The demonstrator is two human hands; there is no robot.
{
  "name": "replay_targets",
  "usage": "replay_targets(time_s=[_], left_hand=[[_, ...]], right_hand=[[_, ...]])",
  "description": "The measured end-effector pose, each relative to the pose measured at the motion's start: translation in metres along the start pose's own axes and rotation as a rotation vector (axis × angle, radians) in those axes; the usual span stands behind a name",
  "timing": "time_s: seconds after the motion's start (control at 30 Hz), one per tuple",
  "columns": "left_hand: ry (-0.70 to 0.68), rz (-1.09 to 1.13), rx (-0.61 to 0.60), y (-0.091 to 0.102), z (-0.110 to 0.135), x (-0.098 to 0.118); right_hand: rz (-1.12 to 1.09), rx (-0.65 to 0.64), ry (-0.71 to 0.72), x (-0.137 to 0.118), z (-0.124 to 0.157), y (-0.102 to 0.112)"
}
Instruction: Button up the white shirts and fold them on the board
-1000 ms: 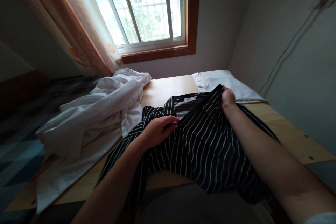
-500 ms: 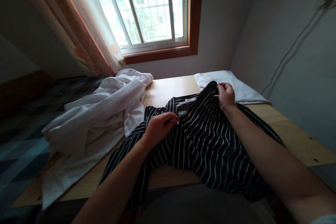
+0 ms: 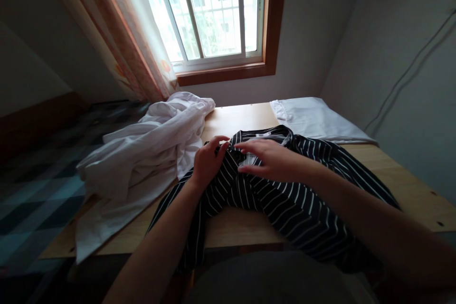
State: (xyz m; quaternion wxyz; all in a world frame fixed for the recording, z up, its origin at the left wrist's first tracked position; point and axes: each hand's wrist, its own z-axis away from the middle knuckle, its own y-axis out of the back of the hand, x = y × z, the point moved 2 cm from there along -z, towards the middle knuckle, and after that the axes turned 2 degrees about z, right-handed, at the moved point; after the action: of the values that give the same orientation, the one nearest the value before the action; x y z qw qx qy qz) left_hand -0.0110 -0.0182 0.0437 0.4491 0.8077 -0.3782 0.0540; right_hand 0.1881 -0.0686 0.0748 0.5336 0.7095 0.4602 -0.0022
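A black shirt with white stripes (image 3: 295, 199) lies loosely spread and creased in front of me. My left hand (image 3: 210, 159) is closed at the left side of its neckline, thumb and index finger pinching the cloth edge. Just to its right, my right hand (image 3: 265, 157) hovers over the neck opening with fingers stretched and thumb apart. Whether its fingertips touch the cloth is hard to tell. The pale inside of the shirt shows behind that hand, and my right forearm hides part of the right side.
A crumpled white cloth (image 3: 142, 161) lies on the left of the wooden board (image 3: 242, 228), hanging over its front edge. At the back right lies a folded white cloth (image 3: 313, 114). A checked bedspread (image 3: 35, 190) is at the left. Behind are a window (image 3: 213, 14) and curtain (image 3: 117, 33).
My right hand has let go of the raised striped cloth and moved left, close to my left hand. The lifted part has dropped flat. The view has shifted slightly left.
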Motion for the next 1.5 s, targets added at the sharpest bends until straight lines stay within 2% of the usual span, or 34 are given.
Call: replay_targets(time_s=[0.07, 0.17, 0.27, 0.37, 0.5, 0.6, 0.7, 0.8, 1.07, 1.23, 1.5], left_hand=[[0.005, -0.01, 0.042, 0.003, -0.001, 0.0], [0.014, -0.041, 0.066, 0.007, -0.001, 0.0], [0.042, -0.076, 0.104, 0.01, -0.002, -0.002], [0.056, -0.115, 0.103, 0.008, -0.002, -0.002], [-0.11, -0.14, -0.01, -0.002, 0.0, 0.014], [-0.25, 0.042, -0.079, -0.008, 0.006, 0.033], [-0.162, 0.269, -0.255, -0.016, 0.013, 0.041], [-0.049, 0.37, -0.393, -0.022, 0.018, 0.039], [-0.088, 0.399, -0.434, -0.019, 0.015, 0.034], [-0.089, 0.425, -0.363, -0.016, 0.016, 0.035], [0.098, 0.746, -0.357, -0.024, 0.016, 0.03]], right_hand=[[0.089, -0.011, -0.021, -0.011, 0.01, -0.022], [0.076, 0.072, -0.037, -0.006, 0.024, -0.042], [-0.149, 0.207, -0.124, 0.013, 0.029, -0.042], [-0.431, 0.278, -0.254, 0.029, 0.025, -0.036], [-0.673, 0.321, -0.337, 0.037, 0.02, -0.036], [-0.752, 0.306, -0.369, 0.038, 0.02, -0.043], [-0.783, 0.291, -0.385, 0.04, 0.021, -0.047], [-0.796, 0.302, -0.411, 0.042, 0.022, -0.048], [-0.827, 0.339, -0.44, 0.038, 0.022, -0.038], [-0.865, 0.295, -0.442, 0.035, 0.022, -0.035], [-0.921, 0.243, -0.421, 0.032, 0.021, -0.037]])
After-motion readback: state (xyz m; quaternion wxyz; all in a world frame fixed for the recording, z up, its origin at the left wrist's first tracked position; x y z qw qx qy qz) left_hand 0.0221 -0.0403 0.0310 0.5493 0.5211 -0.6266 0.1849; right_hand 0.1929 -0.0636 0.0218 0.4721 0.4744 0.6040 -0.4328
